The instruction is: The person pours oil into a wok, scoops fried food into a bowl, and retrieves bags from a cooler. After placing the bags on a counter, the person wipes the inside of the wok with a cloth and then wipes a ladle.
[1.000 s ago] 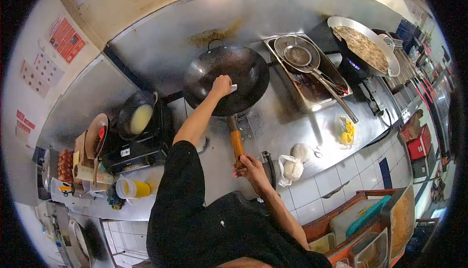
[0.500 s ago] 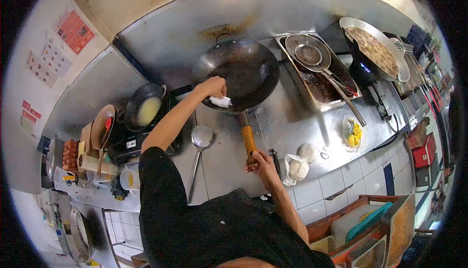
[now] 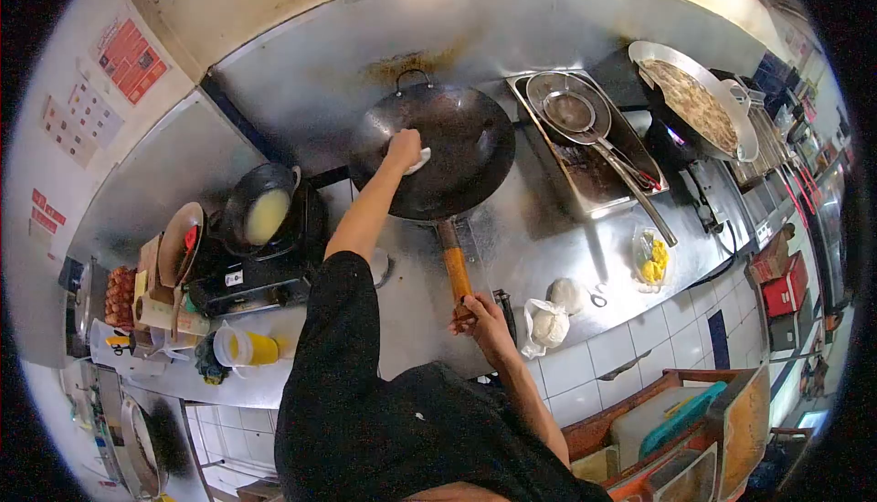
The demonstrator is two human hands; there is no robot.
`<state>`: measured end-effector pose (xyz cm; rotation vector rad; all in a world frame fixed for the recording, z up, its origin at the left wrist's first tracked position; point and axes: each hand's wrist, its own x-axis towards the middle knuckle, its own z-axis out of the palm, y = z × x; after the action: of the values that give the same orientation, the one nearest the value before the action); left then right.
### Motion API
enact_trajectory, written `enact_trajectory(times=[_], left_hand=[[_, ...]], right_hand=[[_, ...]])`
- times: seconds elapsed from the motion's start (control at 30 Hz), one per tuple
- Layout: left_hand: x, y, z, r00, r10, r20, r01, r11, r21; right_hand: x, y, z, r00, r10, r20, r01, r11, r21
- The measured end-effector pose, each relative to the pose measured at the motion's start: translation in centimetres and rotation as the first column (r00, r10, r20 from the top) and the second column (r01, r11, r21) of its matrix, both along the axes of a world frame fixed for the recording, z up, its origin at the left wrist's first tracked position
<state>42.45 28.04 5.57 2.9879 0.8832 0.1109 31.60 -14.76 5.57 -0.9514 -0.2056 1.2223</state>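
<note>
A large dark wok [image 3: 470, 155] stands on the steel counter, its wooden handle [image 3: 456, 271] pointing toward me. My right hand [image 3: 489, 327] is closed around the end of that handle. Inside the wok, my left hand [image 3: 403, 147] grips a bunched white cloth [image 3: 419, 161] against the left part of the surface. My left arm hides most of the wok spatula [image 3: 379, 266] lying on the counter; a bit of its blade shows. Right of the handle lie white bundles in plastic [image 3: 548, 327] near the counter's front edge.
Right of the wok, strainers [image 3: 571, 109] rest across a rectangular metal tray [image 3: 598, 200]. Farther right is a wide pan of bubbling oil [image 3: 690, 100]. A small pan with pale liquid [image 3: 266, 216] and a jug of yellow liquid [image 3: 260, 348] stand left. Yellow pieces in plastic [image 3: 653, 260] lie near the front edge.
My left hand has moved the cloth from the wok's near rim up and inward along its left side. My left arm now covers most of the spatula. My right hand keeps hold of the handle.
</note>
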Motion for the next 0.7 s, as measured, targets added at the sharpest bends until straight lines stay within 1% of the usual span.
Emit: enact_trajectory(times=[0.03,0.1,0.17,0.2,0.23,0.27,0.3,0.37,0.43,0.47,0.5,0.53,0.57,0.6,0.63,0.67,0.7], left_hand=[[0.6,-0.6,-0.2,1.000,-0.001,0.000,0.001,1.000,-0.004],[1.8,-1.8,-0.4,0.989,-0.149,0.021,0.150,0.961,-0.230],[3.0,-2.6,-1.0,0.971,-0.239,-0.024,0.211,0.896,-0.392],[2.9,-3.4,-0.8,0.941,-0.338,0.000,0.316,0.879,-0.357],[2.4,-4.5,0.4,0.943,-0.333,-0.003,0.309,0.881,-0.357],[1.7,-5.9,2.1,0.942,-0.337,-0.001,0.286,0.802,-0.524],[1.2,-6.7,3.0,0.940,-0.341,0.003,0.255,0.695,-0.672],[0.0,-6.9,3.8,0.930,-0.367,-0.012,0.258,0.676,-0.690],[-1.6,-6.2,4.9,0.865,-0.475,-0.162,0.262,0.702,-0.662],[-2.4,-5.5,5.4,0.867,-0.450,-0.213,0.215,0.724,-0.656],[-3.2,-4.9,5.8,0.868,-0.446,-0.217,0.211,0.727,-0.654],[-3.8,-3.9,5.7,0.853,-0.427,-0.300,0.267,0.851,-0.452],[-4.4,-3.1,5.7,0.842,-0.388,-0.376,0.323,0.919,-0.226],[-4.8,-1.9,5.0,0.843,-0.385,-0.377,0.321,0.921,-0.223],[-5.2,-0.5,3.7,0.883,-0.315,-0.348,0.304,0.949,-0.086],[-5.3,0.5,2.8,0.919,-0.249,-0.306,0.277,0.960,0.050],[-5.3,0.6,2.5,0.919,-0.251,-0.304,0.279,0.959,0.051]], right_hand=[[0.0,0.0,0.1,1.000,-0.005,-0.007,0.005,1.000,-0.010],[0.0,-0.1,0.5,1.000,-0.003,-0.002,0.003,1.000,-0.018],[0.0,-0.1,0.6,1.000,0.006,-0.003,-0.006,1.000,-0.024],[0.1,-0.1,0.4,1.000,0.009,0.000,-0.009,1.000,-0.014],[0.1,-0.1,0.2,1.000,0.013,0.005,-0.013,1.000,-0.004],[0.1,0.0,0.3,1.000,0.018,0.002,-0.018,1.000,-0.003],[0.1,0.0,0.4,1.000,0.013,0.003,-0.013,1.000,-0.010],[0.1,0.0,0.5,1.000,0.007,0.001,-0.007,1.000,-0.014],[0.1,0.0,0.5,1.000,0.003,0.004,-0.003,1.000,-0.005],[0.0,0.0,0.5,1.000,0.007,0.000,-0.007,1.000,-0.002],[0.1,0.0,0.5,1.000,0.007,0.002,-0.007,1.000,-0.010],[0.1,0.0,0.5,1.000,0.005,0.005,-0.005,1.000,-0.018],[0.1,0.0,0.3,1.000,0.007,0.005,-0.007,1.000,-0.015],[0.1,0.0,0.0,1.000,-0.005,-0.016,0.005,1.000,0.023],[0.1,0.0,-0.3,0.999,-0.018,-0.036,0.020,0.998,0.060],[0.0,0.1,-0.4,0.999,-0.018,-0.034,0.020,0.998,0.062],[0.0,0.1,-0.5,0.999,-0.020,-0.037,0.022,0.998,0.062]])
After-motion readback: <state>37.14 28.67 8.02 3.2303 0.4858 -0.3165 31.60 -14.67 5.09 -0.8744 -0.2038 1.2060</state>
